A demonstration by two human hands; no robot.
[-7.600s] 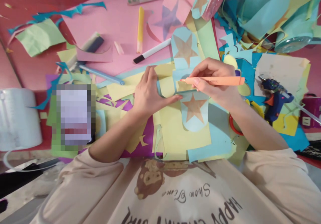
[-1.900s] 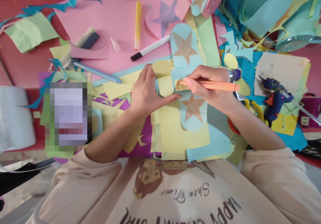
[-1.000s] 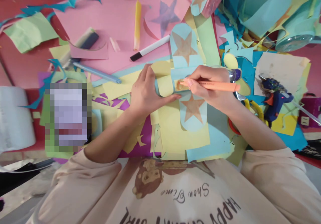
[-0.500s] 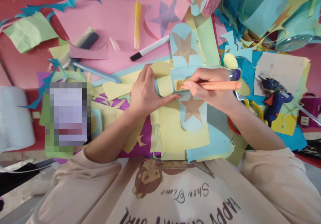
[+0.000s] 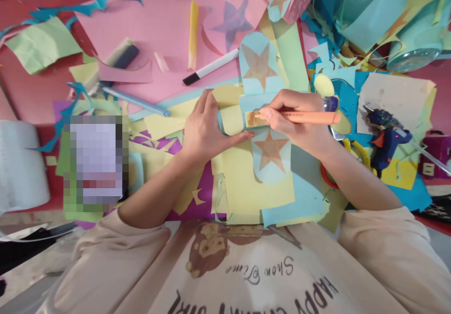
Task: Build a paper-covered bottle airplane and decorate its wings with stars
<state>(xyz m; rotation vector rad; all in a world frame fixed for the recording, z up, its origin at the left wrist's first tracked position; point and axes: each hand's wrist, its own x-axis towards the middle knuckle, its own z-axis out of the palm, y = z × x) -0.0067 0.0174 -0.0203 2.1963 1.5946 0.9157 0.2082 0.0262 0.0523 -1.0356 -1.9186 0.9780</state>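
Observation:
My right hand [image 5: 298,105] grips an orange marker [image 5: 313,117], its tip on a small yellow rectangle [image 5: 249,122] that carries an orange-brown patch. That rectangle lies on a light-blue paper strip [image 5: 252,100]. Flat on the papers to the left rests my left hand [image 5: 202,128], thumb stretched toward the strip's lower edge and the other fingers pointing away from me. Rounded blue pieces with brown-orange stars sit above [image 5: 260,65] and below [image 5: 270,152] the strip. A pale yellow sheet [image 5: 253,192] lies underneath.
A white marker with a black cap [image 5: 211,67], a yellow marker [image 5: 192,34] and a blue pen [image 5: 136,101] lie beyond my hands. To the right are a blue glue gun [image 5: 385,147], a jar [image 5: 414,46] and paper scraps. A pixelated rectangle [image 5: 97,159] is at left.
My right hand and the orange marker have shifted very slightly, and the orange-brown patch on the yellow rectangle looks a little different. My left hand stays in place.

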